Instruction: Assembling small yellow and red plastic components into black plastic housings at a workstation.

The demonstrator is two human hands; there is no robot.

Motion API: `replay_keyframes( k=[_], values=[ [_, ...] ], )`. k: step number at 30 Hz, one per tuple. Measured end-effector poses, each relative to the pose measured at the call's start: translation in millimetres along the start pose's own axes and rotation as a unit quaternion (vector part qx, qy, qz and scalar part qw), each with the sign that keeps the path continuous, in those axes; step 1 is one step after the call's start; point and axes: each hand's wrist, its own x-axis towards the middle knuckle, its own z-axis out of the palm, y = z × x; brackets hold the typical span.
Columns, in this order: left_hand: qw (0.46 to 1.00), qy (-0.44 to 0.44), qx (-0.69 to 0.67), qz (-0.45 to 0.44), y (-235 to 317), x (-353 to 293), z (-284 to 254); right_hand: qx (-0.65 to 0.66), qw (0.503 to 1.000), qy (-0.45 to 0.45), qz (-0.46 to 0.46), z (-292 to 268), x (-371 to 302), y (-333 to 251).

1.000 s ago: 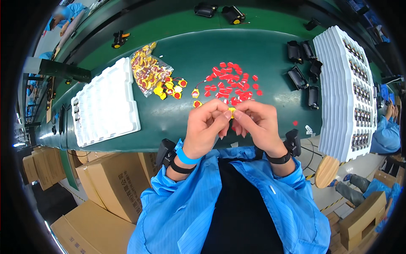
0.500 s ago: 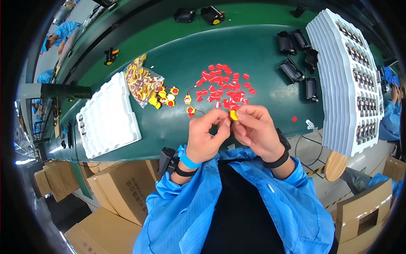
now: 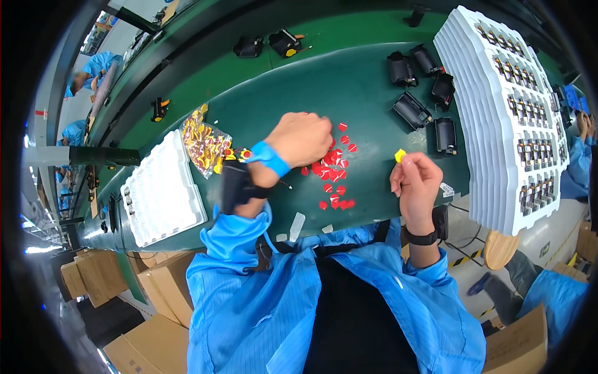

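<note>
My right hand [image 3: 416,184] is raised over the right part of the green table, with thumb and finger pinched on a small yellow piece [image 3: 400,156]. My left hand [image 3: 302,138] reaches across the scattered red discs [image 3: 332,168], back of the hand up. Its fingers curl down out of sight, so what they hold is hidden. Left of that wrist lie several small yellow-and-red pieces [image 3: 235,154], partly covered by the arm. Beside them rests a clear plastic bag [image 3: 204,142] full of similar pieces.
A white tray [image 3: 163,193] stands at the left. Several black housings [image 3: 412,111] sit at the far right, beside tall stacked white trays [image 3: 476,124] with small parts in the top one. Scraps of clear film [image 3: 297,225] lie by the near edge. Cardboard boxes [image 3: 149,343] stand below.
My hands have parted: the right moved right with the yellow piece, the left moved left and farther over the red discs. Some discs now lie closer to the near edge.
</note>
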Motion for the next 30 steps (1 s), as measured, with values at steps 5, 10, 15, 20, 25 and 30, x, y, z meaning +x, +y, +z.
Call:
replay_keyframes(
  k=[5, 10, 15, 20, 25, 30],
  values=[
    [0.973, 0.144, -0.173, -0.053, -28.3, -38.4, -44.2, 0.005, 1.0, -0.011, -0.02, 1.4, -1.5, 1.3],
    [0.898, 0.347, -0.228, -0.15, -82.3, -35.1, -58.6, -0.002, 1.0, -0.017, -0.013, -4.7, -2.3, 1.9],
    [0.894, 0.339, -0.155, -0.248, -178.9, 17.7, -40.3, -0.048, 0.999, -0.016, -0.011, -0.6, -2.3, -1.3],
    [0.937, 0.194, 0.026, -0.289, -222.3, 58.1, -2.8, -0.017, 0.999, -0.025, -0.026, 0.5, -3.7, 5.5],
    [0.89, 0.323, -0.246, -0.21, -174.5, 7.4, -21.4, -0.08, 0.996, -0.014, -0.034, 4.1, -5.6, 2.1],
    [0.649, 0.311, -0.678, -0.153, -31.7, -90.4, -26.9, -0.117, 0.989, -0.088, 0.013, 22.0, -7.7, -17.1]
  ],
)
